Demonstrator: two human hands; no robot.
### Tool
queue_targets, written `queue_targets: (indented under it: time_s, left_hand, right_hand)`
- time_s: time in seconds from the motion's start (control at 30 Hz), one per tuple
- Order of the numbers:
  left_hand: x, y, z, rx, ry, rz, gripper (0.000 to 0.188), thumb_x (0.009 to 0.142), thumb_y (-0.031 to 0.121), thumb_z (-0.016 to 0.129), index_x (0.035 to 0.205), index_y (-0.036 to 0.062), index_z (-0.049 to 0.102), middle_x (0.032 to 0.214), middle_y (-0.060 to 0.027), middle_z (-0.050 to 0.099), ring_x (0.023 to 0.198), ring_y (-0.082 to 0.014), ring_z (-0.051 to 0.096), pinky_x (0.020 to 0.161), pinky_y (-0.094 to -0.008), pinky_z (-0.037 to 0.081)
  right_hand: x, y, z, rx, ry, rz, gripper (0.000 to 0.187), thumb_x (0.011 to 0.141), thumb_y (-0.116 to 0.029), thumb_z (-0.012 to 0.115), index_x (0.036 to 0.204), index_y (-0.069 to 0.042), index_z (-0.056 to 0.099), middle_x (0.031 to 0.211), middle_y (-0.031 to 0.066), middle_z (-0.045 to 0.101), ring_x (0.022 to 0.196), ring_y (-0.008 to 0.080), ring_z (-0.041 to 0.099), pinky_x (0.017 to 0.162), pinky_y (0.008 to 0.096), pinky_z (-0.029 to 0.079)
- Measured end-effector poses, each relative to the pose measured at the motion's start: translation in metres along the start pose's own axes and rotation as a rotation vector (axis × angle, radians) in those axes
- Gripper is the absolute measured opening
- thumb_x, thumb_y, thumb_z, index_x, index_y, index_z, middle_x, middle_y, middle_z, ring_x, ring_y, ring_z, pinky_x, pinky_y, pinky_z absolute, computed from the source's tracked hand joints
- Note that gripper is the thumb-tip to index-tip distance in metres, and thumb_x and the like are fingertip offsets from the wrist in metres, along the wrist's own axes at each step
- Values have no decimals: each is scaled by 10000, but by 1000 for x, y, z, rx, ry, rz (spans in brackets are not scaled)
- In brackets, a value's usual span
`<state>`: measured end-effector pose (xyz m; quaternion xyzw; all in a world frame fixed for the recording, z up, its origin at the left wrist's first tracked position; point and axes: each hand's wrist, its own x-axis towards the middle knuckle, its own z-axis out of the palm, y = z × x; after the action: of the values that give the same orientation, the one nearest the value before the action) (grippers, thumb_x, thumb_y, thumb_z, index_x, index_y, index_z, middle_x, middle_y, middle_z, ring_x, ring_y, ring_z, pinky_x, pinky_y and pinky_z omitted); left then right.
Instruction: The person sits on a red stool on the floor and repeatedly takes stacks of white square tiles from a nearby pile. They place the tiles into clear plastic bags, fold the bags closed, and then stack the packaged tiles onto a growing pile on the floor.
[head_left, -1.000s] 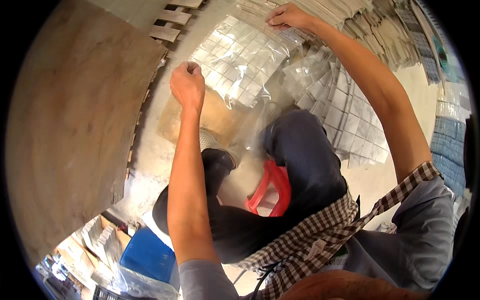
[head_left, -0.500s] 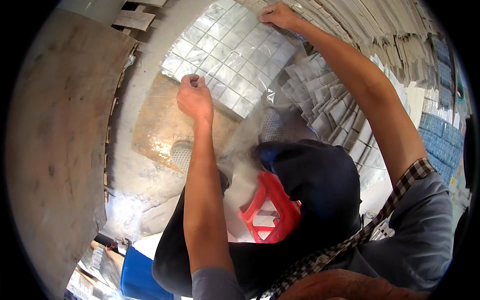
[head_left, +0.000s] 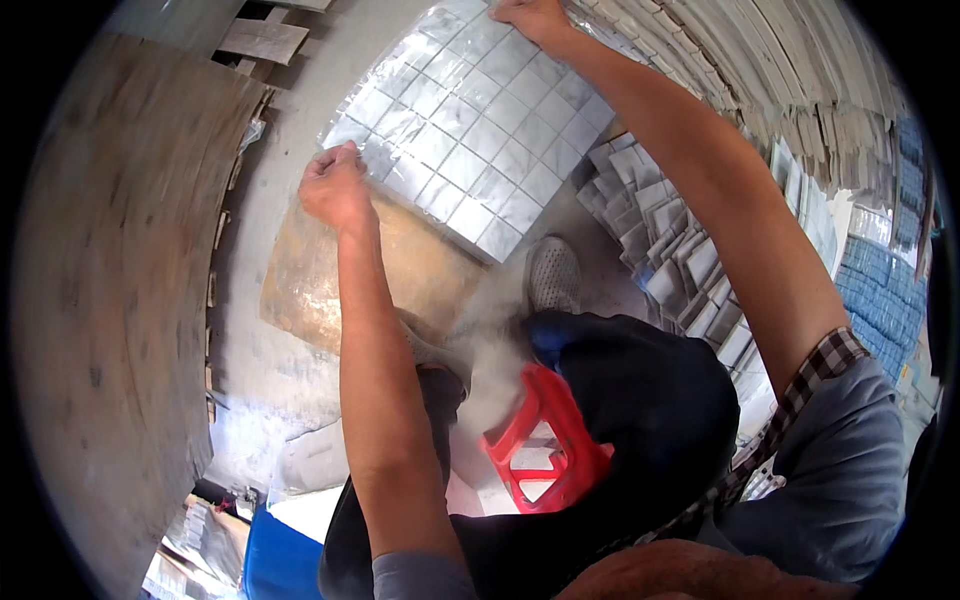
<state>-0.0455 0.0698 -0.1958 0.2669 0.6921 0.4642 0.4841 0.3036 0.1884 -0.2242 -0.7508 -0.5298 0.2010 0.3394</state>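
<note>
A mosaic sheet of white, grey-veined square tiles point(head_left: 460, 150) lies on a brown board point(head_left: 400, 265) on the floor in front of me. Clear plastic film point(head_left: 385, 120) covers its left and far parts, showing as wrinkles and glare. My left hand point(head_left: 338, 187) is closed in a pinch on the film at the sheet's left corner. Beyond the sheet's far side, my right hand point(head_left: 537, 22) is closed too, its fingertips at the film's far edge and partly cut off by the picture's top. The film's exact edges are hard to make out.
Loose stacks of pale tile sheets point(head_left: 665, 225) lean on the right, with taller stacks point(head_left: 800, 60) behind and blue mosaic sheets point(head_left: 880, 290) beyond. A large wooden board point(head_left: 120, 300) stands at left. My shoe point(head_left: 553, 275), a red plastic stool point(head_left: 545, 440) and a blue bin point(head_left: 285, 555) are nearer.
My left hand has moved left to the sheet's corner, and my right hand farther away and slightly left. The film has drawn away from the sheet's near right side. The view has shifted slightly.
</note>
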Motion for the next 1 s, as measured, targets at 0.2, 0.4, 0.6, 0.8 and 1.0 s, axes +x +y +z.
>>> queue_targets:
  time_s: [0.2, 0.4, 0.6, 0.8, 1.0]
  left_hand:
    - [20, -4, 0, 183, 100, 67, 183, 788, 61, 790, 874, -64, 687, 790, -106, 696, 669, -141, 642, 572, -263, 518]
    - [29, -11, -2, 365, 111, 140, 233, 762, 161, 817, 868, -27, 731, 768, -93, 708, 665, -164, 653, 643, -296, 525]
    - [42, -24, -3, 656, 173, 394, 448, 715, 368, 842, 938, -4, 730, 907, -171, 732, 846, -322, 692, 802, -411, 531]
    - [34, -2, -22, 904, 284, 483, 985, 674, 659, 791, 1271, -91, 567, 1168, -282, 626, 1111, -422, 567, 989, -479, 451]
    - [-27, 80, -23, 768, 222, 549, 866, 769, 609, 738, 1236, -107, 597, 1214, -282, 635, 1147, -406, 595, 987, -474, 465]
  right_hand:
    - [-10, -17, 11, 22, 71, 91, 255, 693, -241, 787, 655, -33, 644, 642, 115, 649, 622, 236, 612, 641, 400, 502]
    - [-18, -46, 9, -59, 92, 217, 252, 693, -250, 795, 751, -23, 704, 749, 158, 693, 755, 273, 681, 715, 414, 525]
    - [-3, -42, 12, -347, -8, 361, 380, 780, -351, 687, 1003, -50, 753, 1078, 175, 721, 1058, 340, 682, 901, 443, 545]
    - [-50, -99, -12, -505, -95, 151, 347, 836, -243, 645, 1089, -15, 712, 1184, 197, 669, 1092, 369, 637, 918, 468, 511]
    - [-120, -165, -94, -474, -512, -23, 295, 758, -128, 581, 980, -7, 732, 1048, 218, 705, 980, 381, 687, 796, 491, 547]
